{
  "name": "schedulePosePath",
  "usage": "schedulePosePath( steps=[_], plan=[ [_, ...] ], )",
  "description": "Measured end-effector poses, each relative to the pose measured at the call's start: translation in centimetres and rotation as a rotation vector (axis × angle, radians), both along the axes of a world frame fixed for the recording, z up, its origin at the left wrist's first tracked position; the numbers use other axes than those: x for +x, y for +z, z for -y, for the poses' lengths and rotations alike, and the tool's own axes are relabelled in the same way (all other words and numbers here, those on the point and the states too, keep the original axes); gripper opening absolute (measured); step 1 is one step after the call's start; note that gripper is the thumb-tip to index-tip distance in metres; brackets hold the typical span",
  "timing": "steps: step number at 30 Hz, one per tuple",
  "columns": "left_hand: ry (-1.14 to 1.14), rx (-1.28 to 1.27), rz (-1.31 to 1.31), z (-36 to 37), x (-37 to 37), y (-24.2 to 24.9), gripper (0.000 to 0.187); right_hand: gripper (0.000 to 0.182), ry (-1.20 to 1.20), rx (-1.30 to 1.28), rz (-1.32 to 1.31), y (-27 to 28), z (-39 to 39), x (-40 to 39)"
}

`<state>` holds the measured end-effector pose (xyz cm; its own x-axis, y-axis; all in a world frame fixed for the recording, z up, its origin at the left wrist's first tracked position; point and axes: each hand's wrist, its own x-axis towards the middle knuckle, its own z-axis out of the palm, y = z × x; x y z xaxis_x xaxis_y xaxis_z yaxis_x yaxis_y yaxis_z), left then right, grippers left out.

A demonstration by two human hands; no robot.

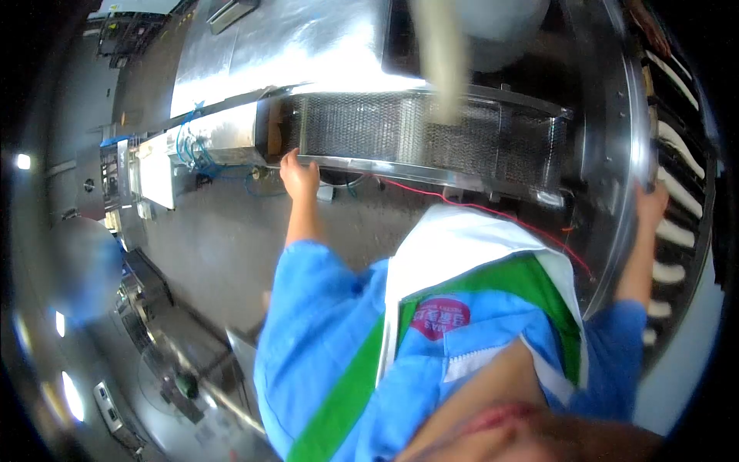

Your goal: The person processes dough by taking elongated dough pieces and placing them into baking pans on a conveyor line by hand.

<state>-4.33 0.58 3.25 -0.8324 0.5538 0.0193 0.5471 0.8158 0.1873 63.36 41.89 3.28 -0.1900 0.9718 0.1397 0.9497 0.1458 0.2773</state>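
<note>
My left hand (300,175) is at the near side rail of a mesh conveyor belt (354,123), its thumb apart from its fingers, with no object visible in it. On the right, my right hand (651,204) is at the edge of a curved metal rim (637,138); its fingers are small and blurred, and whether they hold anything cannot be made out. Long white pieces (679,192) lie in a row of dark slots beyond that rim, close to my right hand. A blurred pale, elongated object (445,61) crosses above the belt at the top.
A shiny metal surface (285,46) lies beyond the belt. A red cord (493,209) runs below the belt, and blue tubing (188,142) hangs by the metal housing (231,131). Part of another person's arm (650,27) shows at the top right.
</note>
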Motion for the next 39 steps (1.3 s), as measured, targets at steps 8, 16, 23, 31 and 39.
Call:
schedulePosePath(
  steps=[8, 16, 23, 31, 39],
  plan=[
    [0.004, -0.079, 0.026, -0.5, -1.7, -0.4, 0.051, 0.07, -0.203, -0.171, 0.09, 2.5, 3.1, -1.4],
    [-0.027, -0.315, -0.016, -2.1, -4.1, 0.1, 0.046, 0.058, -0.039, -0.119, -0.128, 5.9, 16.3, 6.5],
    [0.067, -0.467, -0.002, -3.1, -4.3, -0.2, 0.048, 0.075, -0.537, -0.272, -0.046, 5.6, 23.6, 11.5],
    [0.105, -0.479, -0.048, -2.6, -4.1, -0.4, 0.049, 0.073, -0.461, -0.158, -0.04, 5.8, 25.1, 9.5],
    [0.105, -0.452, -0.081, -2.7, -4.1, -0.6, 0.052, 0.074, -0.494, -0.155, 0.006, 6.3, 25.1, 8.3]
  ],
)
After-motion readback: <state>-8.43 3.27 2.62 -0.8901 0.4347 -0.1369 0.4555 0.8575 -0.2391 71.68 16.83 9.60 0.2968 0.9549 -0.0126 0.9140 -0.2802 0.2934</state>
